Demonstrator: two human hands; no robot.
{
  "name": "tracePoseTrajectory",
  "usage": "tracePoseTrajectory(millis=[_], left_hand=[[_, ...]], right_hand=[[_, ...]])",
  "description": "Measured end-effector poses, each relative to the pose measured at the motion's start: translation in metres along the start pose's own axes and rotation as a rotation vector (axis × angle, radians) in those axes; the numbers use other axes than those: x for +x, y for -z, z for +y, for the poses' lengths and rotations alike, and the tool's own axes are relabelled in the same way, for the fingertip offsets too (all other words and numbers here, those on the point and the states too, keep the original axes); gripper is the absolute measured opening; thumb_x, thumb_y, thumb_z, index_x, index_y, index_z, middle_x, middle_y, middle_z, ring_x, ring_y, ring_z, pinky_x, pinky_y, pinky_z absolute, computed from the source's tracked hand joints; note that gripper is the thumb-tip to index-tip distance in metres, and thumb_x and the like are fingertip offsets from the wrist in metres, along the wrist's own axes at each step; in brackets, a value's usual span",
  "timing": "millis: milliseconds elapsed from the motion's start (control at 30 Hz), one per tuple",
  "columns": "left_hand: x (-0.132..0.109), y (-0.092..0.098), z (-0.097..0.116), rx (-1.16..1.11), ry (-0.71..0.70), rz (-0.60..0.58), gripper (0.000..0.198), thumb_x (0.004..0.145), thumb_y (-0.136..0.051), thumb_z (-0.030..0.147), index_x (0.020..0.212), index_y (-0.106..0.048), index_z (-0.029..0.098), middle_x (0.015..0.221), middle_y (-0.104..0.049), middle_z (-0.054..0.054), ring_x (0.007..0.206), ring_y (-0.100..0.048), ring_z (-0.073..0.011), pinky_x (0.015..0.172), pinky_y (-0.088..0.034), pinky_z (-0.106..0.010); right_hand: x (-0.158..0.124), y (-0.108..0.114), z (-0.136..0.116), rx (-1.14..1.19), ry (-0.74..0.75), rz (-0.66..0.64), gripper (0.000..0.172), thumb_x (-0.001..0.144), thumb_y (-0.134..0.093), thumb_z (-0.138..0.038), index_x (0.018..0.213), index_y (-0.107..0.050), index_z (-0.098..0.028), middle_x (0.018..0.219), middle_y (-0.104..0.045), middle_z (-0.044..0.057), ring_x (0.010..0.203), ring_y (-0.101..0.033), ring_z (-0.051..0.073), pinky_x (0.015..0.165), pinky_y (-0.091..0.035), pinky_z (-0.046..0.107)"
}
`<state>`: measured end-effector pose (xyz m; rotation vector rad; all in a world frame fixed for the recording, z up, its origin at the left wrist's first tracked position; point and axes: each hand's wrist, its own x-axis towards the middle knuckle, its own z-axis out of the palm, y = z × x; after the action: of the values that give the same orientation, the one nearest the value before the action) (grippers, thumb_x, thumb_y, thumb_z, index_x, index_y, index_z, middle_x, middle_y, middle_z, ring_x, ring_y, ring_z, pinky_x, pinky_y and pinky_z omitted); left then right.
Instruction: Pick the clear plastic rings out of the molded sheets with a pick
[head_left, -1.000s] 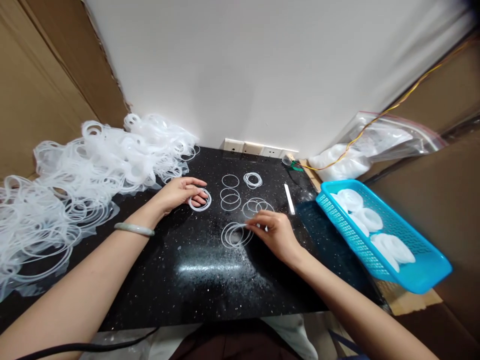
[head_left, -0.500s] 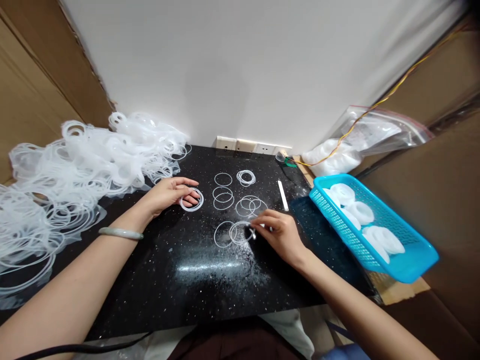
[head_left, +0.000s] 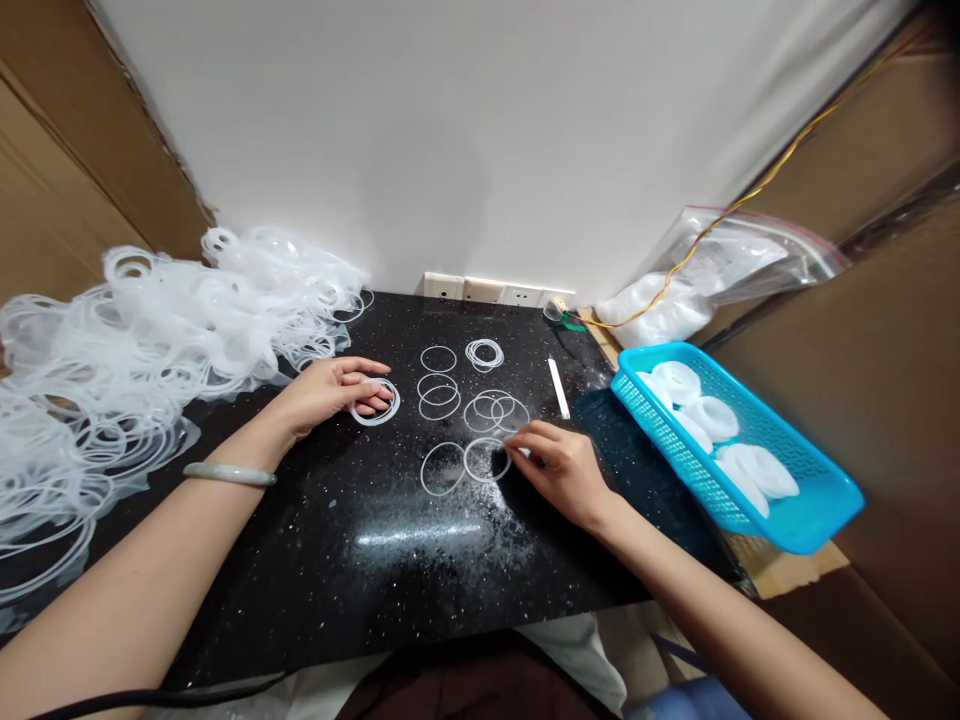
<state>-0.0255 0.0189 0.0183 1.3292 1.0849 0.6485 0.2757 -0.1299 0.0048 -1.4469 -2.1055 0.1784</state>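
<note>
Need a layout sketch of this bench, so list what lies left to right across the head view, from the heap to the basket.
Heap of translucent rings → left hand → white ring → two overlapping rings → cluster of overlapping rings → right hand → blue plastic basket

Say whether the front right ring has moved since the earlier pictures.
Yes, rightward: the front right ring has slid away from the front left ring, judged against the stacked rings behind.
</note>
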Motion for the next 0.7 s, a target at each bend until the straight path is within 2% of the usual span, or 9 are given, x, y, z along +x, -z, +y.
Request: tracePoseTrajectory(millis=[100,167,367,433,600,700], left_hand=[[0.001,0.000,-0.001,0.006,-0.005,-0.004,0.043,0.076,-0.076,0.023,0.114,-0.061,0.009,0.087,-0.076,-0.012,0.070,-0.071,-0.0154,0.064,-0.057,-0.022],[0.001,0.001,-0.001,0.009,-0.006,-0.003,0.045,0.074,-0.077,0.024,0.114,-0.061,0.010,0.088,-0.076,-0.012,0.070,-0.071,-0.0159,0.063,-0.057,-0.023],[-0.001,0.001,0.003,0.050,-0.029,0.004,0.050,0.071,-0.079,0.034,0.113,-0.063,0.011,0.090,-0.076,-0.012,0.073,-0.072,-0.0190,0.064,-0.057,-0.026],[-0.001,0.002,0.004,0.075,-0.039,0.010,0.052,0.070,-0.079,0.038,0.113,-0.063,0.012,0.089,-0.076,-0.012,0.074,-0.072,-0.0198,0.062,-0.057,-0.026],[0.001,0.007,0.001,0.119,-0.057,0.040,0.055,0.070,-0.078,0.041,0.114,-0.062,0.012,0.091,-0.076,-0.011,0.077,-0.072,-0.0207,0.064,-0.057,-0.026],[0.002,0.008,-0.001,0.122,-0.058,0.042,0.055,0.068,-0.080,0.038,0.114,-0.062,0.013,0.090,-0.076,-0.010,0.079,-0.072,-0.0211,0.069,-0.058,-0.028]], right_hand=[[0.003,0.003,-0.007,0.047,0.031,0.011,0.018,0.089,-0.052,-0.017,0.086,-0.070,-0.018,0.081,-0.068,0.005,0.065,-0.061,0.013,0.060,-0.045,0.024],[0.005,0.007,-0.008,0.121,-0.004,0.018,0.015,0.086,-0.054,-0.017,0.082,-0.068,-0.018,0.076,-0.067,0.004,0.061,-0.058,0.012,0.058,-0.044,0.023],[0.000,0.016,0.020,0.221,-0.312,-0.062,0.011,0.082,-0.062,-0.022,0.083,-0.071,-0.017,0.072,-0.069,0.002,0.059,-0.058,0.013,0.056,-0.043,0.024],[-0.002,0.016,0.029,0.226,-0.369,-0.077,0.013,0.081,-0.063,-0.025,0.085,-0.072,-0.017,0.073,-0.070,0.003,0.061,-0.059,0.014,0.057,-0.043,0.024],[-0.001,0.019,0.035,0.167,-0.397,-0.048,0.013,0.081,-0.066,-0.026,0.087,-0.074,-0.017,0.073,-0.069,0.003,0.060,-0.056,0.014,0.055,-0.040,0.025],[0.002,0.023,0.031,0.152,-0.343,-0.038,0.011,0.082,-0.066,-0.025,0.086,-0.073,-0.017,0.075,-0.069,0.003,0.062,-0.057,0.014,0.058,-0.041,0.025]])
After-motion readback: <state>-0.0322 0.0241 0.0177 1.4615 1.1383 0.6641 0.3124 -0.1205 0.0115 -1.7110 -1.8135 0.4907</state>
